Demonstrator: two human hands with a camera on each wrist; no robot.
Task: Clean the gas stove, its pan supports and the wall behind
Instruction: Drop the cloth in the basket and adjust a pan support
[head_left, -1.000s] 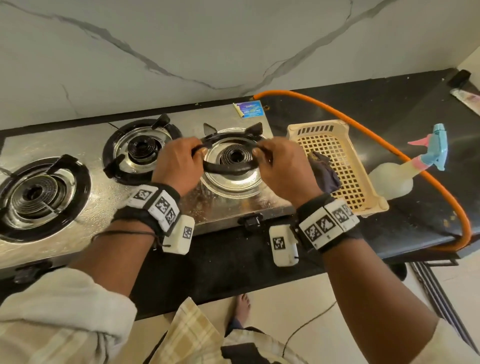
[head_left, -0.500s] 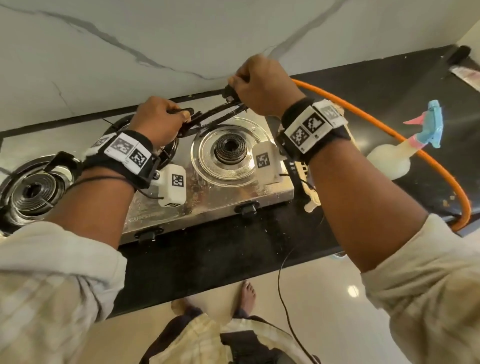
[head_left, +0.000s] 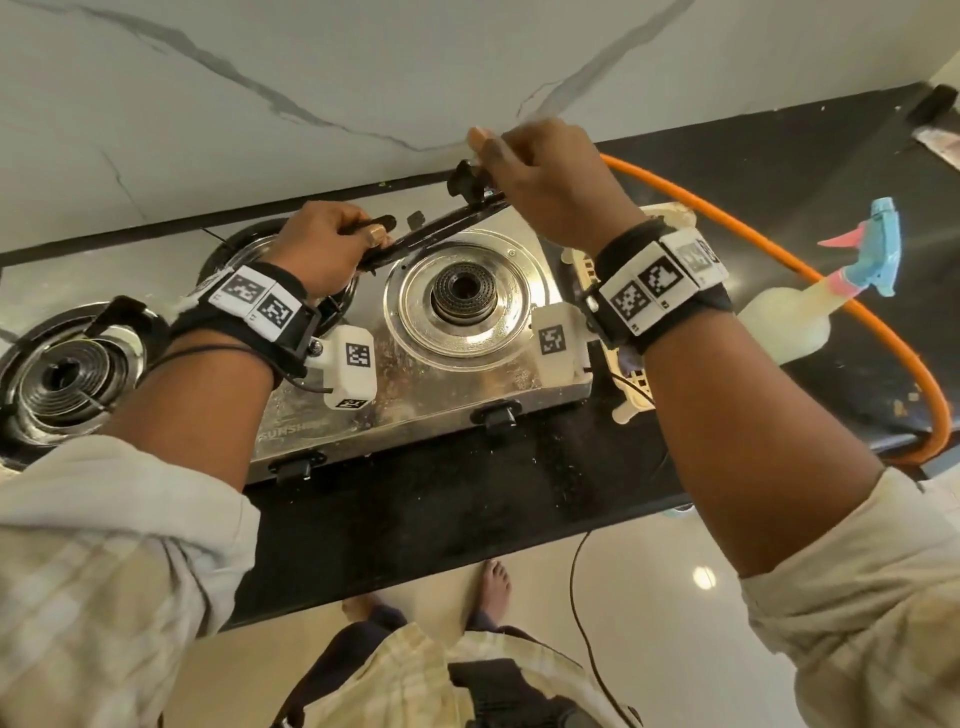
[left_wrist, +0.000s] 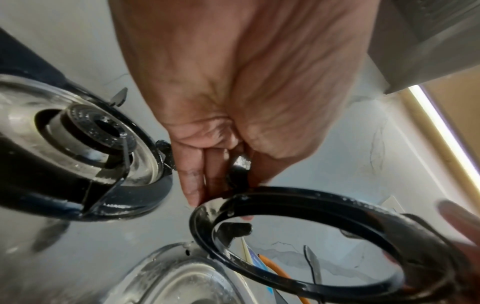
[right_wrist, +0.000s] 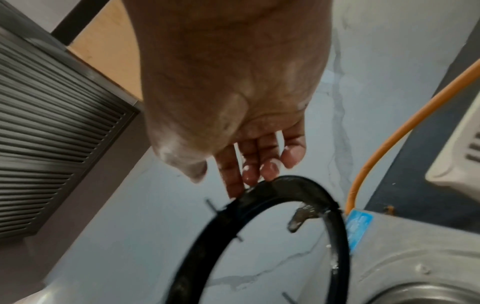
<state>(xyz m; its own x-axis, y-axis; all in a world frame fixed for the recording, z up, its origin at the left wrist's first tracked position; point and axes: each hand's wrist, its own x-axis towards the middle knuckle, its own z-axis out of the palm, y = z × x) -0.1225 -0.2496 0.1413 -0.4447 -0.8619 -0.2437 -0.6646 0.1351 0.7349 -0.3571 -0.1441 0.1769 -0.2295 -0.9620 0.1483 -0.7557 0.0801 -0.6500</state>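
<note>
A: The stove top looks like polished steel, mirror-bright yet speckled with dull spots.
B: And the pan support?
A: Black enamelled metal, glossy and wet-looking.
B: The wall behind?
A: Smooth white marble-like slab with grey veins.
B: The counter?
A: Dark polished stone. The basket and spray bottle seem plastic; the hose looks matt orange rubber.

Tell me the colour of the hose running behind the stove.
Orange; the hose shows best in the head view.
</note>
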